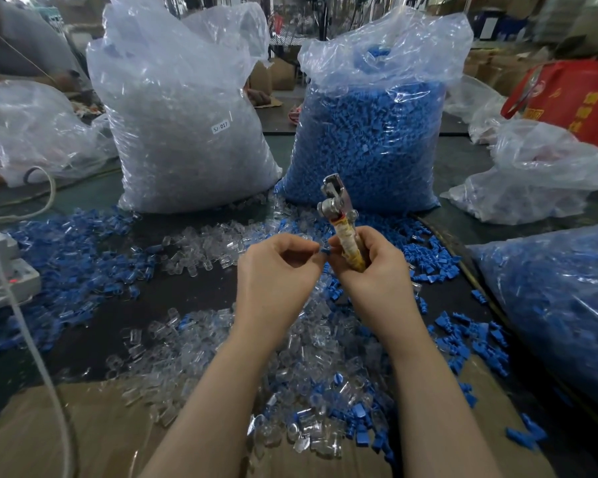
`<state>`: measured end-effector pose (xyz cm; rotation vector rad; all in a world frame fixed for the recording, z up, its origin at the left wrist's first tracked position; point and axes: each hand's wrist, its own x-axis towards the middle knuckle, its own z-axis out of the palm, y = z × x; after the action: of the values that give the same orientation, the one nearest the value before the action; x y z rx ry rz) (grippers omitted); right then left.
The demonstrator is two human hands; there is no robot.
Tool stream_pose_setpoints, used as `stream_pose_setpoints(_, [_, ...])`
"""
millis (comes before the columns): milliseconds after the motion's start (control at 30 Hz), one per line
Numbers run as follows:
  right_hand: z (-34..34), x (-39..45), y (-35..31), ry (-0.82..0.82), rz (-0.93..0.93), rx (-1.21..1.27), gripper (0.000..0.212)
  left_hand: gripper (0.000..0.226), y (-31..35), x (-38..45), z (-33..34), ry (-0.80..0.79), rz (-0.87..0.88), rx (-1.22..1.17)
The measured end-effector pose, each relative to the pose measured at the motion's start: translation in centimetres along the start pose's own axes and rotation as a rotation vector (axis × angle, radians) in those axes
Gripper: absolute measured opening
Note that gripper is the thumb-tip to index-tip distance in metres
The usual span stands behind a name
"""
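Blue plastic piece [325,251], very small, is pinched in the curled fingertips of the left hand [277,270] above the middle of the worktop [187,298], just beside the tool [342,222]. The right hand [377,270] grips the tool by its taped handle, metal head tilted upward. Loose clear pieces [308,346] lie below the hands. At the far edge stand a bag of clear pieces [187,132] and a bag of blue pieces [370,132]; cardboard [83,426] covers the near edge.
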<state>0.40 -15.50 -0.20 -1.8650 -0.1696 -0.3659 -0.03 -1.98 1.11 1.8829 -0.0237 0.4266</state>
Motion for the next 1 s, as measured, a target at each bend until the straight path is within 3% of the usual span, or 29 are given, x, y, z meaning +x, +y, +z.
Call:
stream_pose_setpoints(133, [0.0,0.1,0.1,-0.027,0.000,0.044,0.010,0.015,-0.1,0.1,-0.1,0.031,-0.035,-0.039])
stream_pose_setpoints(267, [-0.6,0.2,0.2,-0.078,0.043,0.056,0.010,0.012,0.0,0.4,-0.5,0.015,-0.156,-0.309])
stream_pose_setpoints(433, [-1.1,0.0,0.3,-0.183,0.069,0.014,0.008,0.012,0.2,0.6,-0.9,0.044,-0.175,-0.494])
stream_pose_setpoints(767, [-1.3,-0.1,0.4,-0.349,0.117,-0.045,0.021,0.012,0.2,0.7,-1.2,0.091,-0.097,-0.513])
stream_pose_setpoints(1000, [-1.2,-0.2,0.1,-0.364,0.105,-0.055,0.028,0.013,-0.2,0.9,-1.5,0.072,-0.046,-0.479])
